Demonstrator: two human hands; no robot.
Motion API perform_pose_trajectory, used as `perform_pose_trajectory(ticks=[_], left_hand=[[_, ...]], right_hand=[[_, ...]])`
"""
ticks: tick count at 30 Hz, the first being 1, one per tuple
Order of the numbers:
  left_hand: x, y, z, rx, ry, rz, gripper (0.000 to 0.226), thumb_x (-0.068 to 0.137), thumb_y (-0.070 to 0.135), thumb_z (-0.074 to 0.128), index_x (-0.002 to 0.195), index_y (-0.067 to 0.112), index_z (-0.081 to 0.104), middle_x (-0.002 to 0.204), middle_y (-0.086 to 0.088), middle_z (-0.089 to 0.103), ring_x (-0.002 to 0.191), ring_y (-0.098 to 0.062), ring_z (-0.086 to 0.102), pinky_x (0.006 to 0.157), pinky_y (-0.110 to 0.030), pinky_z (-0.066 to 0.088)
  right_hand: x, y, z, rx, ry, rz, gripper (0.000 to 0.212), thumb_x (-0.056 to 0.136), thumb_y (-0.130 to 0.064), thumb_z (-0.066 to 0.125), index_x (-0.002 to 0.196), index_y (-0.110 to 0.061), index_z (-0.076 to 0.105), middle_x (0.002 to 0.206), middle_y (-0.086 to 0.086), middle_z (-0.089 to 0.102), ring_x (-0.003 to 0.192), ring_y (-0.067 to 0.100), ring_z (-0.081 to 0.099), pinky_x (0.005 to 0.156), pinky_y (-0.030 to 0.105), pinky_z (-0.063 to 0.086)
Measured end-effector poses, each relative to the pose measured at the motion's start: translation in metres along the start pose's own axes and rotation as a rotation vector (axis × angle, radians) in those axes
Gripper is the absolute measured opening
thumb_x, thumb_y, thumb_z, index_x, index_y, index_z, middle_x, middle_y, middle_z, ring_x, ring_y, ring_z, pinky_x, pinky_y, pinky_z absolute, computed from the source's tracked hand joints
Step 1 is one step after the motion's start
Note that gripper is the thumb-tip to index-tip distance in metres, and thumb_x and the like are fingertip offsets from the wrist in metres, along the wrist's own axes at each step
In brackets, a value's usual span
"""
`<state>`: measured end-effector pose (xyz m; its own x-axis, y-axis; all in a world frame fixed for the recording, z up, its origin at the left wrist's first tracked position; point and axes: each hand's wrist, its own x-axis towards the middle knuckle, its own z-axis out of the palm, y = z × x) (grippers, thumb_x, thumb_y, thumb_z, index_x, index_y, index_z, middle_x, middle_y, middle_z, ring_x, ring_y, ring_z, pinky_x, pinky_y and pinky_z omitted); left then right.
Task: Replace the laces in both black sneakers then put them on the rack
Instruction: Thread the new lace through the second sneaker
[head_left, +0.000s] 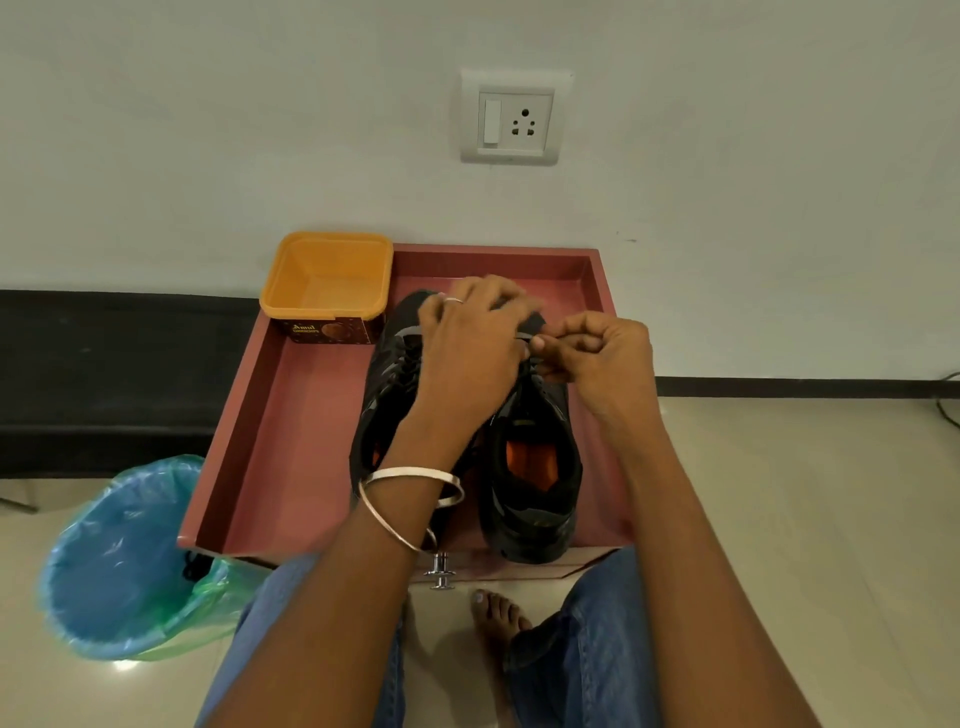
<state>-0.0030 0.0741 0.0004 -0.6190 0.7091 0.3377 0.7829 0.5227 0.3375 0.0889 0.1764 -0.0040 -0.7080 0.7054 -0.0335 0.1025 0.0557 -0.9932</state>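
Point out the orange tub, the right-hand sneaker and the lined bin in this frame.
orange tub (326, 280): head view, on its inner back wall.
right-hand sneaker (530, 512): head view, on its heel collar.
lined bin (117, 561): head view, on the blue liner inside.

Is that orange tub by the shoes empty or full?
Empty: the orange tub is open-topped, and its bare bottom shows with nothing inside.

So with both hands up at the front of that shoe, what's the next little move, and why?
Probably draw the lace through and snug it. The right hand pinches the lace at the right sneaker, near its toe end, while the left hand rests over the shoe beside it. The eyelets are hidden behind the fingers, so this is a guess.
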Motion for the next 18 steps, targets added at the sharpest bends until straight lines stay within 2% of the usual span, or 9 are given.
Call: perform_pose_trajectory(ticks=[2, 4, 6, 7, 9, 11, 13, 14, 18], left_hand=[[0.000, 0.001, 0.004, -0.140, -0.068, 0.007, 0.028, 0.088, 0.023, 0.063, 0.114, 0.033, 0.067, 0.111, 0.012, 0.066, 0.112, -0.012, 0.054, 0.107, -0.041, 0.027], [-0.002, 0.000, 0.008, -0.398, -0.022, -0.036, 0.017, 0.084, 0.018, 0.068, 0.098, 0.025, 0.075, 0.090, 0.008, 0.074, 0.086, -0.005, 0.065, 0.092, -0.032, 0.047], [-0.005, -0.001, 0.008, -0.528, -0.014, -0.090, 0.012, 0.082, 0.015, 0.070, 0.092, 0.018, 0.076, 0.082, 0.005, 0.074, 0.074, -0.002, 0.064, 0.075, -0.018, 0.051], [-0.005, -0.001, 0.008, -0.528, -0.024, -0.112, 0.011, 0.083, 0.017, 0.070, 0.092, 0.016, 0.076, 0.082, 0.004, 0.074, 0.074, -0.003, 0.065, 0.073, -0.016, 0.051], [-0.007, -0.002, 0.012, -0.511, -0.040, -0.177, 0.011, 0.085, 0.019, 0.068, 0.088, 0.012, 0.076, 0.080, 0.000, 0.073, 0.073, -0.009, 0.066, 0.072, -0.024, 0.053], [-0.009, -0.001, 0.019, -0.473, -0.070, -0.241, 0.015, 0.085, 0.018, 0.064, 0.079, 0.008, 0.074, 0.073, -0.005, 0.071, 0.068, -0.016, 0.065, 0.069, -0.034, 0.053], [-0.009, 0.004, 0.025, -0.408, -0.123, -0.282, 0.018, 0.084, 0.016, 0.062, 0.069, 0.007, 0.067, 0.067, -0.004, 0.068, 0.064, -0.018, 0.063, 0.067, -0.035, 0.053], [-0.010, 0.006, 0.027, -0.391, -0.144, -0.288, 0.019, 0.083, 0.015, 0.062, 0.065, 0.010, 0.064, 0.065, -0.003, 0.067, 0.063, -0.017, 0.063, 0.067, -0.033, 0.053], [-0.013, 0.011, 0.035, -0.388, -0.189, -0.315, 0.014, 0.083, 0.020, 0.067, 0.076, 0.011, 0.075, 0.073, -0.002, 0.070, 0.068, -0.015, 0.064, 0.068, -0.033, 0.055]], right_hand=[[-0.001, 0.001, -0.004, 0.025, 0.019, 0.016, 0.011, 0.078, -0.004, 0.075, 0.085, -0.004, 0.066, 0.064, 0.003, 0.071, 0.056, 0.015, 0.068, 0.051, 0.022, 0.052], [-0.001, 0.002, -0.007, 0.057, 0.031, 0.036, 0.020, 0.078, -0.006, 0.075, 0.091, 0.002, 0.063, 0.067, 0.008, 0.071, 0.056, 0.017, 0.068, 0.051, 0.023, 0.052], [-0.002, 0.003, -0.009, 0.076, 0.035, 0.055, 0.025, 0.078, -0.007, 0.075, 0.095, 0.006, 0.061, 0.068, 0.009, 0.071, 0.057, 0.017, 0.069, 0.052, 0.023, 0.053], [-0.002, 0.004, -0.010, 0.069, 0.032, 0.070, 0.027, 0.078, -0.008, 0.076, 0.096, 0.006, 0.062, 0.070, 0.009, 0.071, 0.059, 0.016, 0.069, 0.053, 0.022, 0.052], [-0.002, 0.008, -0.014, -0.009, -0.016, 0.128, 0.033, 0.074, -0.013, 0.080, 0.099, 0.002, 0.063, 0.078, 0.010, 0.072, 0.065, 0.014, 0.069, 0.056, 0.021, 0.051], [-0.001, 0.013, -0.020, -0.263, -0.161, 0.187, 0.045, 0.068, -0.021, 0.085, 0.105, -0.006, 0.065, 0.091, 0.005, 0.070, 0.078, 0.012, 0.067, 0.065, 0.022, 0.051], [-0.001, 0.018, -0.021, -0.566, -0.304, 0.204, 0.057, 0.065, -0.028, 0.087, 0.114, -0.011, 0.065, 0.105, 0.001, 0.067, 0.094, 0.014, 0.063, 0.078, 0.027, 0.050], [-0.001, 0.020, -0.019, -0.639, -0.323, 0.199, 0.057, 0.067, -0.029, 0.086, 0.116, -0.011, 0.065, 0.107, 0.001, 0.066, 0.095, 0.016, 0.062, 0.079, 0.029, 0.051], [-0.002, 0.022, -0.018, -0.658, -0.218, 0.190, 0.027, 0.076, -0.020, 0.080, 0.097, -0.007, 0.070, 0.087, 0.006, 0.069, 0.077, 0.022, 0.066, 0.072, 0.039, 0.058]])
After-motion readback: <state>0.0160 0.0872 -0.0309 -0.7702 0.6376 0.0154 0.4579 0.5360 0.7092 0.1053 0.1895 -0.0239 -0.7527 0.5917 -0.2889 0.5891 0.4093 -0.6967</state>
